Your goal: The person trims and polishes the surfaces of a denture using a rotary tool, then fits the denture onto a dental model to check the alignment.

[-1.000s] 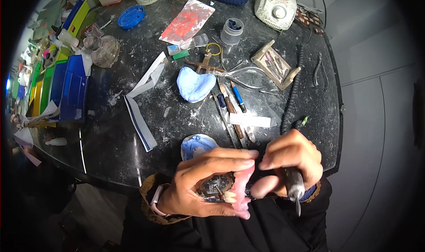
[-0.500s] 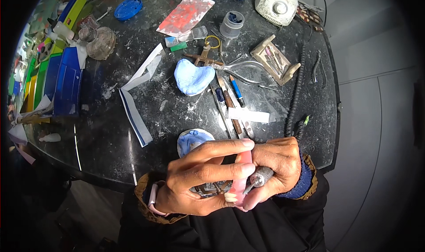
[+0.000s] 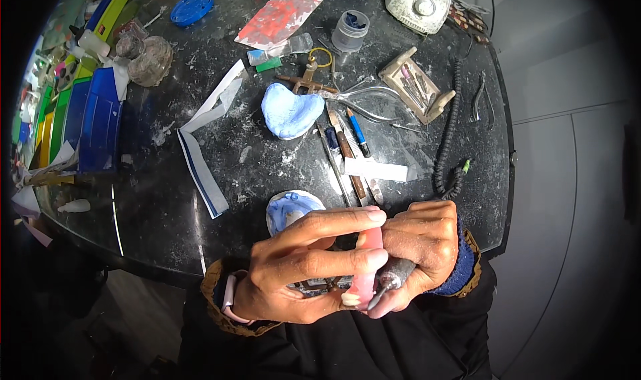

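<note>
A pink denture (image 3: 365, 273) with pale teeth is pinched on edge between the fingers and thumb of my left hand (image 3: 294, 260). In my closed right hand (image 3: 424, 243) is a dental handpiece (image 3: 396, 273), its thin grey bur pointing down and left beside the denture's lower end. Whether the bur touches the pink base I cannot tell. Just beyond my left fingers a blue and white dental cast (image 3: 288, 208) lies on the bench, partly covered by the hand. Part of a metal articulator shows beneath my left palm.
A second blue cast (image 3: 292, 111) lies farther back beside a brass-coloured articulator (image 3: 308, 81) and pliers (image 3: 367, 103). Knives and a blue pencil (image 3: 358, 131) lie ahead of my hands. A coiled black cord (image 3: 446, 146) runs along the right. Blue bins (image 3: 100, 123) stand at left.
My right hand has turned and shifted slightly up and right with the handpiece, and its bur now points more steeply down. My left hand holds the denture almost in the same place.
</note>
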{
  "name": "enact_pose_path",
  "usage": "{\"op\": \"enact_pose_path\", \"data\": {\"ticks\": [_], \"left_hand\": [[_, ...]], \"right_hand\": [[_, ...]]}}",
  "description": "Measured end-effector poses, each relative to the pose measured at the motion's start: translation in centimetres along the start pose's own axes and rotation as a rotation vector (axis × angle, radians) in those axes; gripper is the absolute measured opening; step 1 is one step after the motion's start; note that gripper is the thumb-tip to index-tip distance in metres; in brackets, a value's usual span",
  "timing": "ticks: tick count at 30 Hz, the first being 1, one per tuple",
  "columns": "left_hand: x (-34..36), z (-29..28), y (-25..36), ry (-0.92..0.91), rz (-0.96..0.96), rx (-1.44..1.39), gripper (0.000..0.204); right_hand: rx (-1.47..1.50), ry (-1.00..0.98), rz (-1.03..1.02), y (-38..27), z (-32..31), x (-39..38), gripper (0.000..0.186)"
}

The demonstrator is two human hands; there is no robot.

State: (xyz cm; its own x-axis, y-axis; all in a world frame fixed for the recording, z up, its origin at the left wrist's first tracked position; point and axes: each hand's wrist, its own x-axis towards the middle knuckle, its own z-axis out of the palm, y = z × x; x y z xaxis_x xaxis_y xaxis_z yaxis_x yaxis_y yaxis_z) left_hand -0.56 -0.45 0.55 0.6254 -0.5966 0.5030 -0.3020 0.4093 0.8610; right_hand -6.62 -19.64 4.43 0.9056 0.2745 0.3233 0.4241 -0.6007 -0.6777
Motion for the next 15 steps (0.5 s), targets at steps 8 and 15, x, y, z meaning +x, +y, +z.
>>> {"op": "enact_pose_path", "data": {"ticks": [8,15], "left_hand": [[0.26,-0.19,0.00,-0.018,0.009,-0.106,0.040],[-0.09,-0.13,0.01,-0.009,-0.010,-0.075,0.038]], "right_hand": [[0.012,0.009,-0.026,0.21,0.39,0.22,0.062],[-0.017,0.024,-0.013,0.60,0.50,-0.03,0.062]]}}
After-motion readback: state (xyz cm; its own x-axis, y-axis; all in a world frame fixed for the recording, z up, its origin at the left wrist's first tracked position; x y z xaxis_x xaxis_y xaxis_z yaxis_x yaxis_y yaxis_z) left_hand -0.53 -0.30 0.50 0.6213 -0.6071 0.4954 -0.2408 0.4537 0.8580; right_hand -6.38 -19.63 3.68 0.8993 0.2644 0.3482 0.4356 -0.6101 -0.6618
